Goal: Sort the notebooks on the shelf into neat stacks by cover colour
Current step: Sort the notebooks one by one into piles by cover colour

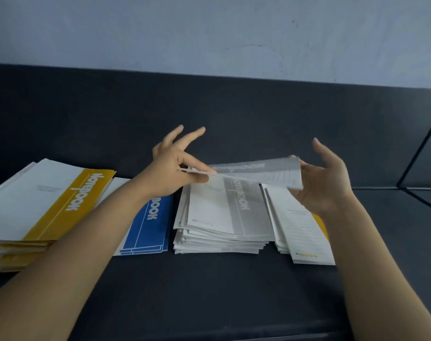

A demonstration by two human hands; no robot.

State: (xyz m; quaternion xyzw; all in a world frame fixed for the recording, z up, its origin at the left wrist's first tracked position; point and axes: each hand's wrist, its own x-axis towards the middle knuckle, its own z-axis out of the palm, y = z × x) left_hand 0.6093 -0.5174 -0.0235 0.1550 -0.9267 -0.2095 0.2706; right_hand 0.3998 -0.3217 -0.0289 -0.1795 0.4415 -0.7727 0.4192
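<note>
A grey-banded notebook (256, 172) hangs level just above the grey stack (222, 222) in the middle of the shelf. My left hand (175, 166) pinches its left edge between thumb and forefinger, the other fingers spread upward. My right hand (322, 183) cups the notebook's right edge with relaxed fingers. A yellow stack (45, 205) lies at the far left, and a small blue stack (150, 230) sits beside it, partly under my left forearm. To the right of the grey stack lies another pile (300, 232) topped by a yellow-banded notebook, partly hidden by my right wrist.
The dark shelf surface (209, 291) runs wide in front of the stacks, with a dark back panel (209, 107) behind them. A slanted dark frame bar (421, 148) rises at the right end. A pale wall (209, 33) is above.
</note>
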